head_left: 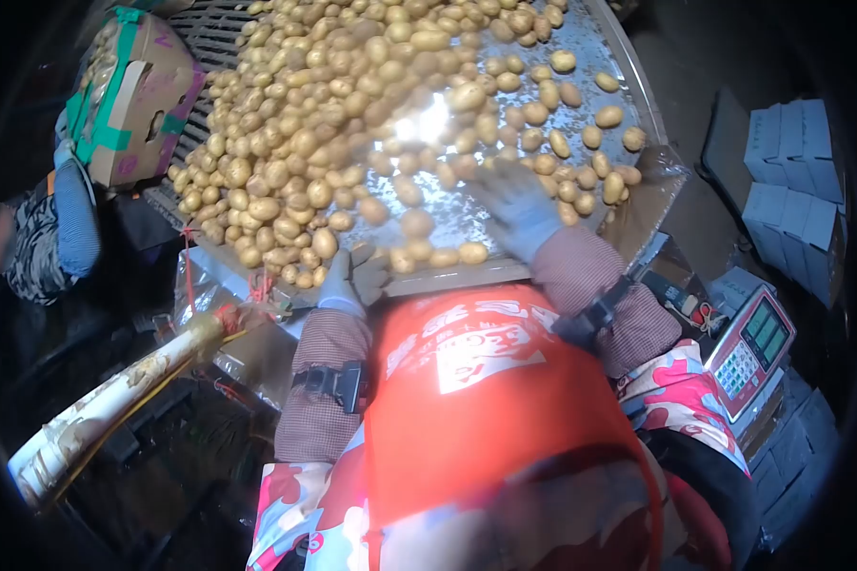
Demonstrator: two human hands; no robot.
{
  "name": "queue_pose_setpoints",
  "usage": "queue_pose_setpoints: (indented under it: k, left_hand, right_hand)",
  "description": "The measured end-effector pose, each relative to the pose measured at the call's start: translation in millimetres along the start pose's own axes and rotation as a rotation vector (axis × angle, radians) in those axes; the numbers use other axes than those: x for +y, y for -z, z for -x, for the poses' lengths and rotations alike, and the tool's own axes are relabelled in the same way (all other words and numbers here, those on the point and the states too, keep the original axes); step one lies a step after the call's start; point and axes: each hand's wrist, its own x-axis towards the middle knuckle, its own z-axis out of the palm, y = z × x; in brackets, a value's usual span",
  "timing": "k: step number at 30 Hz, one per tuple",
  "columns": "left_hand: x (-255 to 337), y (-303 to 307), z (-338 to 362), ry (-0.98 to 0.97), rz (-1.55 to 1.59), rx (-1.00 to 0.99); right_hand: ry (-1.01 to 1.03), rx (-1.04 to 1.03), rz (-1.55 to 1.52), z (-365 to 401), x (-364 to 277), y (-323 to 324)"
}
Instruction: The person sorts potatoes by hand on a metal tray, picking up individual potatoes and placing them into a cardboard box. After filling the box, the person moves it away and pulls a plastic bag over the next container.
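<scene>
Many potatoes (305, 124) are heaped on a metal sorting table (452, 214), thickest at the left and centre and looser at the right. Gloved in grey and blue, my left hand (355, 278) rests at the table's near edge with its fingers spread, beside the lowest potatoes. My right hand (519, 205), gloved too and slightly blurred, lies over the metal surface with fingers stretched out, close to the potatoes on the right. I see nothing held in either hand.
Another person's gloved arm (74, 214) is at the left, by a cardboard box (152, 105) with green tape. A white pole (114, 409) slants at lower left. At the right are a digital scale (752, 347) and stacked boxes (790, 200).
</scene>
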Motion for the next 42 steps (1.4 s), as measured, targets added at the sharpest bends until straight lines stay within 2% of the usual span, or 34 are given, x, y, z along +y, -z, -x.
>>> queue_pose_setpoints:
  k: [1,2,4,5,7,9,11,12,14,16,18,20,22,24,27,29,32,35,37,40,42]
  left_hand:
    - [4,-2,-2,-0.001,0.002,-0.043]
    - [3,-6,0,0.0,-0.052,0.026]
    - [1,-5,-4,0.002,-0.024,0.016]
    - [-1,-4,-5,0.004,-0.01,0.014]
    - [2,-7,-3,0.022,-0.027,0.028]
    - [7,-12,2,0.038,-0.043,0.043]
    - [10,-15,7,0.055,-0.063,0.062]
    - [10,-14,7,0.059,-0.067,0.073]
    - [10,-15,7,0.066,-0.07,0.094]
    - [15,-21,13,0.079,-0.07,0.138]
    - [17,-24,10,0.065,-0.066,0.129]
    - [8,-13,3,0.037,-0.057,0.095]
    - [3,-6,-5,0.033,-0.031,0.087]
    - [-2,0,-12,0.038,-0.015,0.078]
    - [-9,3,-19,0.052,0.027,0.065]
    - [-7,3,-21,0.058,0.046,0.06]
    - [-1,-5,-11,0.034,0.013,0.095]
    - [5,-11,-3,0.069,-0.001,0.103]
    - [-1,-2,-14,0.056,0.042,0.095]
    - [-4,5,-15,0.04,0.065,0.097]
    - [-1,1,-12,0.029,0.066,0.098]
  right_hand:
    - [-0.026,0.003,0.041,-1,3,7]
    - [-0.05,0.002,0.09,4,13,26]
    - [-0.228,-0.084,0.175,9,35,51]
    - [-0.38,-0.159,0.212,6,48,56]
    - [-0.481,0.037,0.327,-4,94,56]
    - [-0.525,0.021,0.347,-66,112,69]
    - [-0.563,-0.021,-0.153,-120,137,41]
    - [-0.646,-0.136,-0.296,-148,134,34]
    - [-0.597,-0.17,-0.05,-177,105,-3]
    - [-0.469,-0.112,0.216,-171,69,-32]
    - [-0.47,-0.165,0.006,-161,45,-24]
    - [-0.078,-0.063,0.093,-116,28,-25]
    - [0.014,-0.029,0.062,-81,-8,-17]
    - [-0.053,-0.097,0.173,-58,-27,11]
    - [-0.093,0.0,0.134,-4,19,17]
    - [-0.307,-0.067,0.161,8,38,47]
    - [-0.327,-0.118,0.276,27,92,64]
    - [-0.208,0.16,0.347,-40,70,72]
    - [-0.185,0.039,0.117,-79,74,47]
    - [-0.296,-0.393,0.271,-120,77,9]
    - [-0.289,-0.507,0.425,-139,71,-1]
